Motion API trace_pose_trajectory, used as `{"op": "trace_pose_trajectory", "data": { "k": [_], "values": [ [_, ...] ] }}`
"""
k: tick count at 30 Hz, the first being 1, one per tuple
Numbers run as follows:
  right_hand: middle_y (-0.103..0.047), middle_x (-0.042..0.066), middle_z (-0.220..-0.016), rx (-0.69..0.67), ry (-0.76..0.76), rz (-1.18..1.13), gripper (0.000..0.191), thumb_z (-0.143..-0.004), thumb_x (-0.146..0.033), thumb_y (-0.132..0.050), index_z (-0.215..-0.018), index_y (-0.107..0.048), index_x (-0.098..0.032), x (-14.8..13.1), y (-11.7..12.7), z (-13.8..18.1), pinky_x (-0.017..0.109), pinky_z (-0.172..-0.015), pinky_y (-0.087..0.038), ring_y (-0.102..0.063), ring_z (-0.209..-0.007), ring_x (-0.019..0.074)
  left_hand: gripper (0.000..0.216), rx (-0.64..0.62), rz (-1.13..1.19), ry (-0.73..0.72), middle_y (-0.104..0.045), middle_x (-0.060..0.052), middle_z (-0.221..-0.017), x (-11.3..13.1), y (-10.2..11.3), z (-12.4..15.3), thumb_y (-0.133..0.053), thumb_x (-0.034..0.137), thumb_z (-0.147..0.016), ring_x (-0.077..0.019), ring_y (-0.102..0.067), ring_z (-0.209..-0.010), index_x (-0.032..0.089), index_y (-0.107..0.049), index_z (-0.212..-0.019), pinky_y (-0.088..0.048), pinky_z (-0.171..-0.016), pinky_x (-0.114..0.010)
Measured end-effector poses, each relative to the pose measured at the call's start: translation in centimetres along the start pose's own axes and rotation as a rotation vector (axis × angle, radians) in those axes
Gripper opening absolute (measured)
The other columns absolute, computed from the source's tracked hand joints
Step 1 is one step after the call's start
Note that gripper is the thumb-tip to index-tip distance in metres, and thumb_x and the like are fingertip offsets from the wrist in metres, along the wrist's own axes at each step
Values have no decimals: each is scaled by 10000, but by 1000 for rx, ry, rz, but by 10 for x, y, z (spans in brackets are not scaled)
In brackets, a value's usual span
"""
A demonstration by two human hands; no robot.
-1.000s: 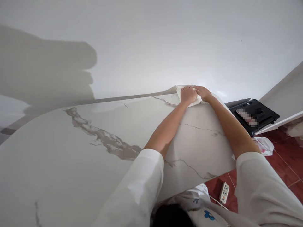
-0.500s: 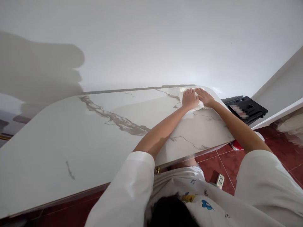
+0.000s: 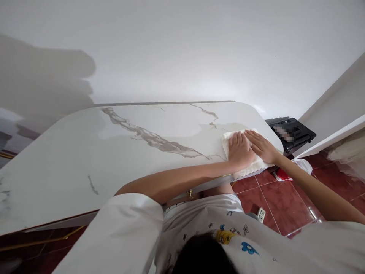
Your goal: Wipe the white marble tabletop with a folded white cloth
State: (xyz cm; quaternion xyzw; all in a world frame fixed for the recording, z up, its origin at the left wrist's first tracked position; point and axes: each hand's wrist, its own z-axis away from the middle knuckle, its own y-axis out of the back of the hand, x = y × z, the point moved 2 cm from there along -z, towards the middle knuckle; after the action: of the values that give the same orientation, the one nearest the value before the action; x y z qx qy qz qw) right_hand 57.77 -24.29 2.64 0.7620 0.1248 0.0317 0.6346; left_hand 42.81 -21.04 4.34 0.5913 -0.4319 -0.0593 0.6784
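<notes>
A white cloth [image 3: 256,166] with a scalloped edge lies spread near the right end of a white marble-patterned tabletop [image 3: 173,121]. Pressed flat on it from above is my left hand [image 3: 241,153], its fingers resting on the fabric. My right hand [image 3: 262,147] lies beside it with fingers stretched out, the fingertips close to the left hand. Part of the cloth hangs at the table's front edge. What is under the palms is hidden.
Behind the tabletop stands a white wall [image 3: 171,57]. A black case [image 3: 293,133] is past the right end. On the red tiled floor [image 3: 273,198] lie a white power strip [image 3: 261,214] and a red and white item [image 3: 283,174]. A brass knob [image 3: 189,193] sits under the front edge.
Both hands and the cloth have moved from the back right of the tabletop toward its front edge and slightly right. The view has shifted a little, and the left forearm now lies lower across the front.
</notes>
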Motion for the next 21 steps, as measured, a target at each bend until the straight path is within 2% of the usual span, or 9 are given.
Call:
{"op": "trace_pose_trajectory", "data": {
  "k": [5, 11, 15, 21],
  "values": [
    [-277, 3, -1546, 20, 28, -67, 553, -977, -415, -261, -1509, -214, -274, 19, 12, 29, 502, -1181, -221, -201, -1433, 234, 657, -88, 111, -1, -122, -138, -1582, 32, -8, 6, -308, 252, -887, -241, -30, -1464, 14, -160, -1481, -61, -1203, -409],
    [-310, 3, -1534, 48, 18, -64, 534, -987, -452, -232, -1494, -263, -288, 67, 17, 32, 514, -1179, -222, -242, -1422, 234, 653, -78, 181, -48, -127, -173, -1575, 55, -22, -26, -310, 247, -891, -247, -35, -1464, -23, -163, -1468, -47, -1205, -419],
    [-328, 3, -1527, 54, 7, -31, 546, -983, -466, -200, -1491, -274, -279, 91, 13, 6, 514, -1179, -226, -222, -1428, 230, 641, -39, 152, -26, -157, -137, -1577, 47, -22, -59, -302, 234, -886, -223, -69, -1464, 12, -183, -1475, -70, -1203, -398],
    [-357, 45, -1513, 45, 21, 31, 609, -972, -480, -116, -1484, -298, -206, 125, 2, -64, 501, -1188, -213, -246, -1421, 232, 632, 33, 56, -20, -201, -120, -1569, 19, -10, -123, -299, 229, -878, -221, -120, -1457, 30, -224, -1473, -114, -1191, -388]
  ]
}}
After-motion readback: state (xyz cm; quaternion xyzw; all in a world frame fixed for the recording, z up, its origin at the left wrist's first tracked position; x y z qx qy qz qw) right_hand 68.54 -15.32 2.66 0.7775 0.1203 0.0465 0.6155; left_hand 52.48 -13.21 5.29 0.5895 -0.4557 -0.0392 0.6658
